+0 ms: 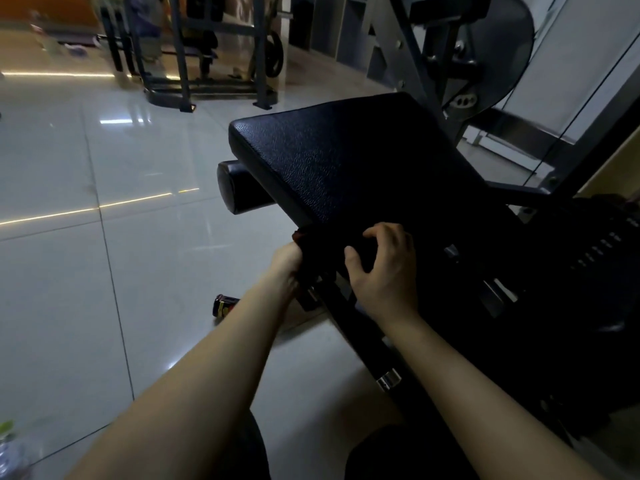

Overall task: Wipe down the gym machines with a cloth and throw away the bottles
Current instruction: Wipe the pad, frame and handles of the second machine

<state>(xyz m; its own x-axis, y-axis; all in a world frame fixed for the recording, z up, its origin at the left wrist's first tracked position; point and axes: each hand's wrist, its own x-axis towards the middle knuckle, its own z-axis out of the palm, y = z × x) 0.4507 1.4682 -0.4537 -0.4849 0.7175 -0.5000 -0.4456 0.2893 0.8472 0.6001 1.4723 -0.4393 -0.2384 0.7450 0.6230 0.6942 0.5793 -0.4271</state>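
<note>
floor (104, 202) spread wide from 7 to 11 o'clock of the pad (346, 161). at its near edge — 6 o'clock — the left hand (285, 263) and right hand (381, 268) both clutched a dark cloth (325, 251). a bottle (224, 305) lay at 7 o'clock.

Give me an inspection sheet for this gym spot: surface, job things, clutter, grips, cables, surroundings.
Surface: black textured bench pad, tilted.
Job's things: dark cloth at the pad's near edge; dark bottle on the floor, partly behind the left forearm; clear plastic bottle at lower left.
Clutter: nothing seen.
Grips: left hand and right hand both hold the cloth.
Cables: thin dark cable right of the pad.
Surroundings: glossy pale tiled floor; dark metal rack behind.
</note>
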